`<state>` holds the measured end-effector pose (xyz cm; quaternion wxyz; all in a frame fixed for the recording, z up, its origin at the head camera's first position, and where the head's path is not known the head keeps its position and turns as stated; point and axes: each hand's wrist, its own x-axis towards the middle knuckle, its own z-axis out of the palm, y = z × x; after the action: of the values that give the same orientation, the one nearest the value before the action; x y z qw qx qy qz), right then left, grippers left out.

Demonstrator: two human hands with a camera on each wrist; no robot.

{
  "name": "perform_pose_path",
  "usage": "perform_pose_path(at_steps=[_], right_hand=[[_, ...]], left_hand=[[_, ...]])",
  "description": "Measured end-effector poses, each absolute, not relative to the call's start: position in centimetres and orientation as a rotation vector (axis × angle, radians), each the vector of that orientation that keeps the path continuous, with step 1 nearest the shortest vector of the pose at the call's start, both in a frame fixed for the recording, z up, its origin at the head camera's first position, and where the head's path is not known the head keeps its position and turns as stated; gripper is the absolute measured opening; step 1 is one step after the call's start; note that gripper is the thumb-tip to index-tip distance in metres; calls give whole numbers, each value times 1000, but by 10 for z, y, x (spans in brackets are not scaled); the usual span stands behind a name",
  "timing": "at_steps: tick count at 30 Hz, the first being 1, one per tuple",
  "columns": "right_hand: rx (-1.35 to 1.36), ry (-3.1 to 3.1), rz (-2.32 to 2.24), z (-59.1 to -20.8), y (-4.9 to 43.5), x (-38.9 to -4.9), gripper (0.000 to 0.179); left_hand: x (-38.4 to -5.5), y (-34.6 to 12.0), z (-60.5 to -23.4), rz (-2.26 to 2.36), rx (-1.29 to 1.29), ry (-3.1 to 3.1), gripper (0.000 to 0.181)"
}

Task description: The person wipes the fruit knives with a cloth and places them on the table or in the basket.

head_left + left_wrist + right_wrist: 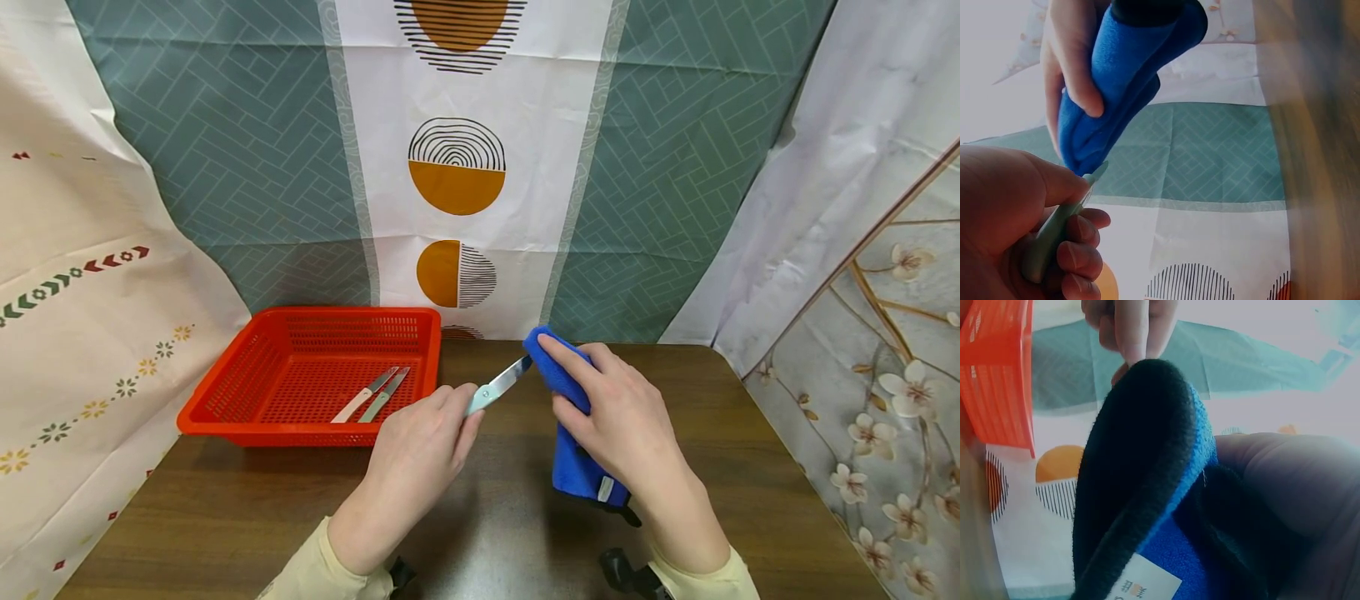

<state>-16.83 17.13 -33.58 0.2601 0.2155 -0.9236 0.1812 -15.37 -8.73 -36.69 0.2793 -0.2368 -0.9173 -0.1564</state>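
Note:
My left hand (pixel 420 437) grips a folding knife (pixel 483 397) by its mint-green handle, the blade pointing up and to the right. A folded blue cloth (pixel 567 475) with a white label hangs from my right hand (pixel 626 412), pinched between thumb and fingers. The blade tip meets the cloth's upper end in the head view; whether the cloth wraps around it is hard to tell. In the left wrist view, the green handle (pixel 1054 234) lies within curled fingers, close below the cloth (pixel 1119 69). The cloth (pixel 1172 550) hides most of the knife in the right wrist view.
A red plastic basket (pixel 431 358) stands at the left on the brown wooden table (pixel 480 517). Inside it lie two more knives, one with a cream handle (pixel 351 407), one with a green handle (pixel 375 407). Patterned fabric (pixel 660 167) hangs behind the table.

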Motion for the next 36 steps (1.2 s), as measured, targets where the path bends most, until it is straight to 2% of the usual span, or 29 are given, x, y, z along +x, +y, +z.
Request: perform_pose_path(at_steps=[11, 25, 36], right_hand=[[802, -2424, 473, -338, 146, -157, 71], [818, -2460, 435, -341, 138, -153, 70], [820, -2457, 429, -342, 140, -156, 70]], left_hand=[[-153, -88, -368, -424, -647, -2464, 24], [-153, -89, -368, -409, -652, -2434, 19], [-154, -89, -368, -421, -646, -2449, 22]])
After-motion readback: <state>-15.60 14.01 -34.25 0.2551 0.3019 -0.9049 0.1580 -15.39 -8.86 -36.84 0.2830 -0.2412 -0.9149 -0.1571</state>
